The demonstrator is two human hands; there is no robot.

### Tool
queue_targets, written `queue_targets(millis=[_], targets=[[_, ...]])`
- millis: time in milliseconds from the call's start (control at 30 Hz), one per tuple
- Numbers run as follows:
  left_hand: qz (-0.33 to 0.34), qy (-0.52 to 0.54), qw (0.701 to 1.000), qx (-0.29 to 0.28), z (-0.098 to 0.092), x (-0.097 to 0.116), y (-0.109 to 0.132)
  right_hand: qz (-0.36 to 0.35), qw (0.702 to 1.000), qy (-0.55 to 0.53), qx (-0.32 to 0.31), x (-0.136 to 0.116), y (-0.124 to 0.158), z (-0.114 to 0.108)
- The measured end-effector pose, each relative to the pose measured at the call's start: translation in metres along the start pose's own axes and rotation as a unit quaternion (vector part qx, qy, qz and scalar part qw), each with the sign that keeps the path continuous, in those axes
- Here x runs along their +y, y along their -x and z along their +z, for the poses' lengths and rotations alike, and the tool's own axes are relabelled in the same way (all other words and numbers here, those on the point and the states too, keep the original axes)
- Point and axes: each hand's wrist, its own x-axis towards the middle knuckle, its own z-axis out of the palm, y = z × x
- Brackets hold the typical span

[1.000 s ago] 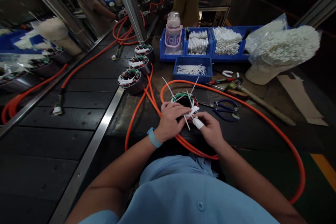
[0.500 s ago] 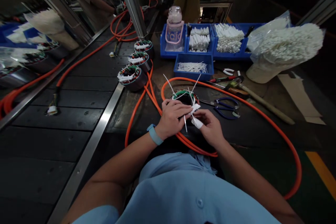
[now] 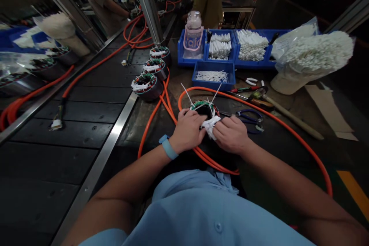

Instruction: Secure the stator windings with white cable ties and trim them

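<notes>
Left grip (image 3: 188,128) is holding the wound ring (image 3: 201,103) by its near side; right grip (image 3: 231,132) is pinching the white bundle (image 3: 211,122), probably soft. Ring is likely weighing heavy, favouring outside holds.

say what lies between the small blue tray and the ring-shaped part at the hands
In the head view, an orange cable curves between the small blue tray and the ring-shaped part, whose white ties stick up there too.

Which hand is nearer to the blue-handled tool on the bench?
Right. In view, the right hand is just left of the blue-handled tool; the left hand is farther left, at the ring-shaped part's near left side.
</notes>
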Motion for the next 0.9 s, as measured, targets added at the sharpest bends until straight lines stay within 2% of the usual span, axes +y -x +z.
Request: queue_targets(millis=[67,167,267,367,467,533,633,767,833,900], targets=[[0.006,-0.008,1.0,-0.027,-0.002,-0.003,-0.003,-0.01,1.0,0.015,-0.016,0.013,-0.013,0.005],[0.018,-0.009,0.999,-0.045,-0.003,-0.007,-0.007,0.034,0.998,0.003,-0.061,0.031,-0.03,0.016],[0.018,-0.017,0.999,-0.044,-0.004,-0.008,-0.008,0.087,0.986,-0.119,-0.078,0.04,-0.032,0.018],[0.026,-0.03,0.998,-0.044,-0.004,-0.007,-0.007,0.092,0.961,-0.237,-0.109,0.036,-0.026,0.011],[0.026,-0.04,0.998,-0.029,0.001,-0.007,-0.006,0.077,0.971,-0.159,-0.163,0.028,-0.027,0.007],[0.018,-0.031,0.999,-0.005,0.005,-0.009,-0.006,0.066,0.977,-0.097,-0.178,0.026,-0.032,0.011],[0.025,-0.002,0.999,0.02,0.013,-0.012,-0.006,0.057,0.977,-0.089,-0.188,0.028,-0.043,0.024],[0.046,0.003,0.999,0.017,0.012,-0.017,-0.008,0.059,0.971,-0.107,-0.205,0.029,-0.051,0.032],[0.062,-0.002,0.998,-0.005,0.004,-0.022,-0.008,0.074,0.969,-0.147,-0.186,0.031,-0.045,0.031],[0.083,0.002,0.996,-0.043,-0.007,-0.027,-0.008,0.119,0.955,-0.241,-0.128,0.04,-0.026,0.028]])
